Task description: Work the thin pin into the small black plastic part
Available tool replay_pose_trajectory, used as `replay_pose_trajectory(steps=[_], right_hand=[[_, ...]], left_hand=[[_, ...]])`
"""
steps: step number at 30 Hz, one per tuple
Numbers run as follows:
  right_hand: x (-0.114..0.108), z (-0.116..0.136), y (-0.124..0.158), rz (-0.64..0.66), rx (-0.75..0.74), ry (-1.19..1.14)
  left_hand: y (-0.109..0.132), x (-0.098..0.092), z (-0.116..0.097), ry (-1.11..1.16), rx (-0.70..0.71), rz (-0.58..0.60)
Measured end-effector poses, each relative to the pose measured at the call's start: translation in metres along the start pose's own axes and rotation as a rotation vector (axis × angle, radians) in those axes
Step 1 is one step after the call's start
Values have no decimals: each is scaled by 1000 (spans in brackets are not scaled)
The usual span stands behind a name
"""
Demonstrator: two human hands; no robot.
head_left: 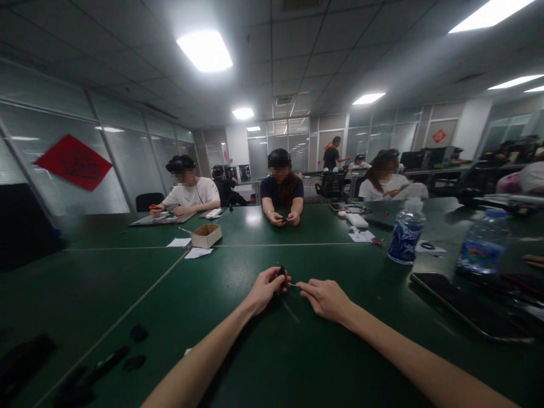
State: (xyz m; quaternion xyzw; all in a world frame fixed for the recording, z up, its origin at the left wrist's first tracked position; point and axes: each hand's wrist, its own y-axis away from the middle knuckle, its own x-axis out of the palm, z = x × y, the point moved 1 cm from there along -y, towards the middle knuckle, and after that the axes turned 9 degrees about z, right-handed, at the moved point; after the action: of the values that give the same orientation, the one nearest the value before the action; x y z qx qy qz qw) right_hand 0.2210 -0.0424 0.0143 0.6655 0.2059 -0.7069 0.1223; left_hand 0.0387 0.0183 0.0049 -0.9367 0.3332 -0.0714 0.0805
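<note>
My left hand (267,289) is closed round a small black part (281,272), pinched between thumb and fingers above the green table (238,345). My right hand (326,298) is beside it, fingers pinched on a thin metal pin or tool (294,284) whose tip points at the black part. Both forearms stretch out over the table toward the middle. What the black part is, I cannot make out.
Small black pieces (135,347) lie at the near left. A phone (463,309) and two water bottles (406,230) stand to the right. A cardboard box (206,235) and papers sit further back. Three people sit across the table, and others work behind them.
</note>
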Motion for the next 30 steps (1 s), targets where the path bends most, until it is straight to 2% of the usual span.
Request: replay_pose_trajectory(steps=[6,11,18,22,25,27,28,30], right_hand=[[-1,-1,0,13,5,-28],[1,-3,0,-28,-56,-48],[2,-2,1,-74,-52,-90],[10,-7,-1,-118,-69,-132],[18,-19,-8,-271,-8,-244],[21,-28,-13,-449,140,-356],[22,-31,-16,-490,178,-387],[22,-33,-18,-491,151,-407]], left_hand=[[1,0,-2,12,-4,-7],[1,-3,3,51,-7,-16],[-3,-7,9,130,2,-4],[-2,-5,6,166,7,-13],[0,2,3,69,-40,79],[2,7,1,-42,-90,182],[2,8,1,-61,-101,199],[1,6,3,12,-78,144]])
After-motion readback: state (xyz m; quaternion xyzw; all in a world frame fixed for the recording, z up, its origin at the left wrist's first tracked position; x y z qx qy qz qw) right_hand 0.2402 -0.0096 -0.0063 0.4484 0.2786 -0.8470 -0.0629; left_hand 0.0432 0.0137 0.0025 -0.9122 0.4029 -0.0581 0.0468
